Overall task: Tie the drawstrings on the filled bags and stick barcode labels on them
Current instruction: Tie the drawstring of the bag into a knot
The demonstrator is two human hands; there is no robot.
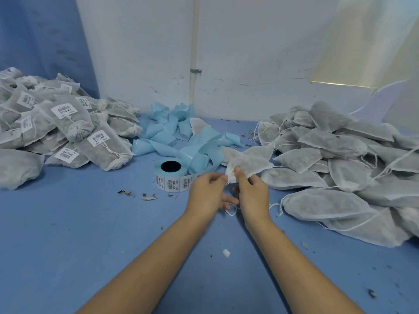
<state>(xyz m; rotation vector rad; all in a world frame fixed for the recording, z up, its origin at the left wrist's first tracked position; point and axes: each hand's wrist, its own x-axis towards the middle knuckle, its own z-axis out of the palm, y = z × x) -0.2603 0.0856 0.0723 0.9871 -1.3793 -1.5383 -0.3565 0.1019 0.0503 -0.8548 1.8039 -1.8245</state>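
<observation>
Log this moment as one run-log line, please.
phase: tying | left hand: pinches bag mouth | right hand: pinches bag mouth | label roll: untouched | labelled bags: left | unlabelled bags: right

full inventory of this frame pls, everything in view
labelled bags: many, piled, grey-white with white barcode labels, table left
unlabelled bags: many, piled, grey-white, table right
held bag: one, white, centre
label roll: one, white labels on blue backing, centre
backing strips: heap, light blue, behind the roll
leaf scraps: several, grey-green, near side of the roll
table: one, blue
left hand: pinches the held bag's mouth
right hand: pinches the held bag's mouth
</observation>
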